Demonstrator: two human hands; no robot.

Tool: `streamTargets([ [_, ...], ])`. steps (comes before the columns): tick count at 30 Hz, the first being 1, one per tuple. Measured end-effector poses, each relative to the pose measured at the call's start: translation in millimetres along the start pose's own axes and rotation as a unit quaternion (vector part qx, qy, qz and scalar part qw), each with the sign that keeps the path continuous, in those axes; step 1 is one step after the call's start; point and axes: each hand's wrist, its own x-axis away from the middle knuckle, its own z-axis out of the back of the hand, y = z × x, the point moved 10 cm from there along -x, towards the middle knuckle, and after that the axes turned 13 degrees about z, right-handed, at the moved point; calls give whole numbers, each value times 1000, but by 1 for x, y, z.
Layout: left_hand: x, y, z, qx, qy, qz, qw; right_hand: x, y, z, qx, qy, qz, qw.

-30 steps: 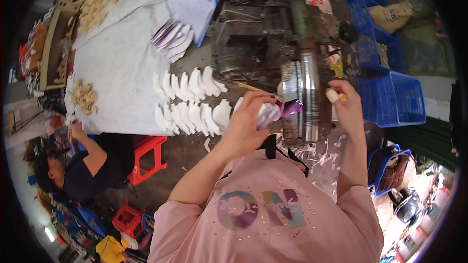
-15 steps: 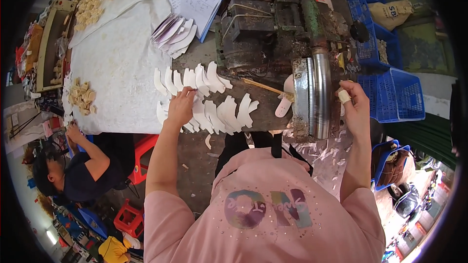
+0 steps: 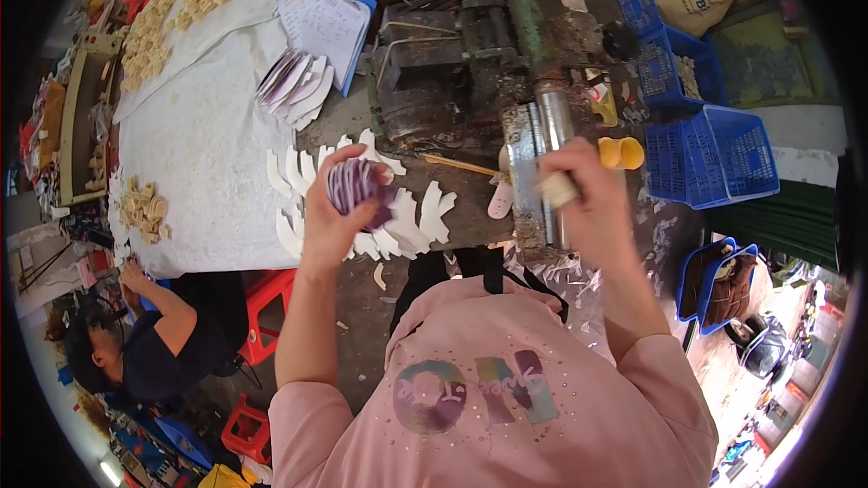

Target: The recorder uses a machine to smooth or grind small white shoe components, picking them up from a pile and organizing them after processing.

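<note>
My left hand [image 3: 330,217] is closed round a thick bundle of purple-and-white striped layered pieces [image 3: 355,188], held up over the table. Beneath it, white curved pieces [image 3: 411,221] lie in two overlapping rows, partly hidden by the hand. My right hand [image 3: 583,190] is over the shiny metal roller [image 3: 555,122] of a rusty machine [image 3: 452,59]. Motion smears its curled fingers. Something cream-coloured [image 3: 558,188] shows at its fingertips; whether it is a finger cover or a held piece I cannot tell.
A clipboard [image 3: 348,14] and fanned purple-white pieces [image 3: 294,90] lie behind the rows. White cloth [image 3: 194,163] on the left bears cream pieces [image 3: 145,208]. Yellow cup-like things [image 3: 621,154] sit right of the roller, near blue crates [image 3: 710,158]. A co-worker [image 3: 149,325] sits at left.
My left hand has risen from the white rows and now grips the striped bundle. My right hand has moved left onto the roller. The whole view has shifted slightly.
</note>
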Motion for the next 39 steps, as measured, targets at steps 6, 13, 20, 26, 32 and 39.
streamTargets([
  [6, 26, 20, -92, 276, -119, -49, 953, -4, -30, -52, 54, 35, 83, 994],
  [13, 32, 33, -113, 231, -68, -104, 965, 9, -34, -30, 130, 103, 128, 978],
  [20, 34, 37, -118, 251, -43, -105, 961, 15, -30, -21, 83, 132, 123, 980],
  [26, 6, 14, -72, 271, 5, -89, 958, 8, -11, 19, -50, 100, 64, 992],
  [32, 23, 35, -128, 255, -147, -47, 955, 0, -17, -5, -56, -19, 10, 998],
  [39, 30, 37, -139, 328, -178, -75, 925, 4, -28, -10, 95, 91, 96, 987],
])
